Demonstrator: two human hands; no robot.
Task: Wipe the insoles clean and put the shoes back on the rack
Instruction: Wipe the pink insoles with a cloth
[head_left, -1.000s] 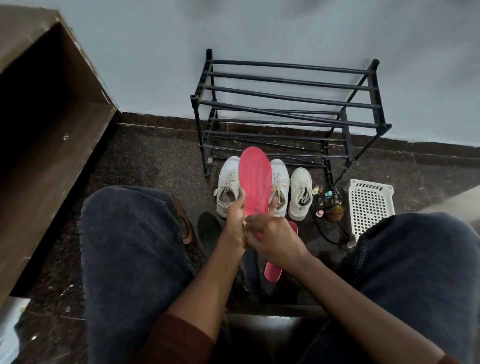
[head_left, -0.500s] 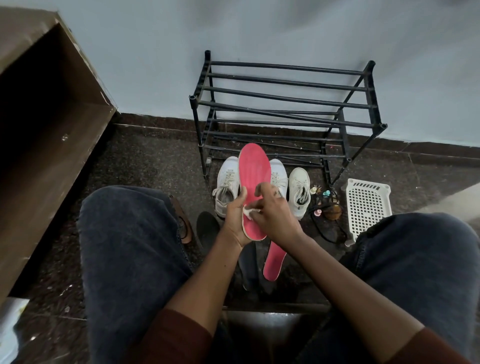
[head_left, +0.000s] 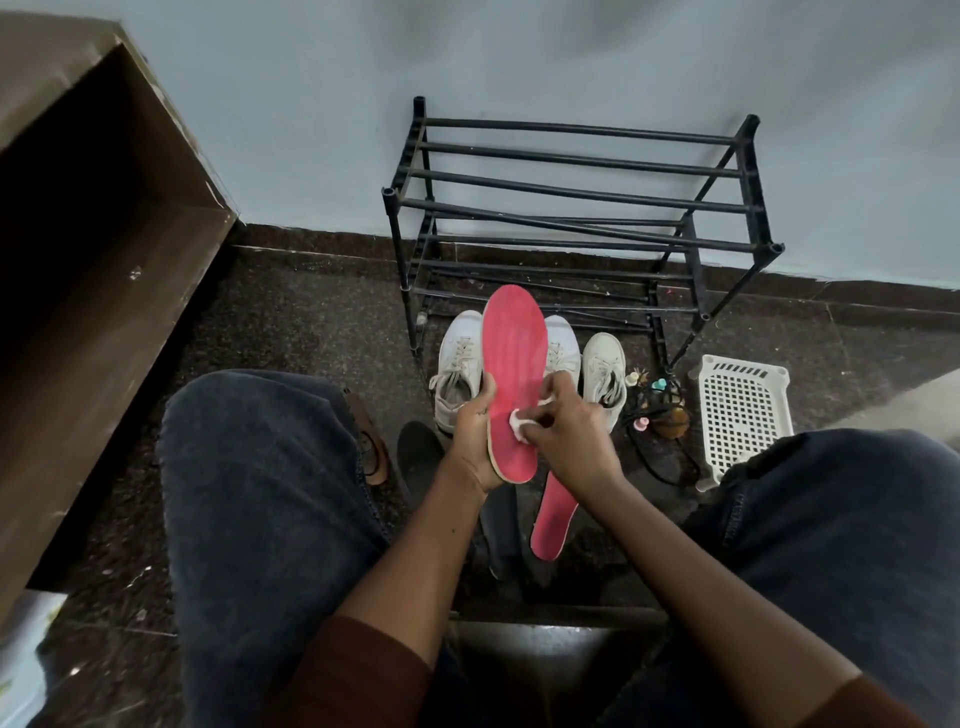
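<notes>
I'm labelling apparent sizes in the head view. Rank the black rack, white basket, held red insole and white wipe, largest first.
1. black rack
2. white basket and held red insole: look alike, and the insole is nearer the camera, so no ranking
3. white wipe
</notes>
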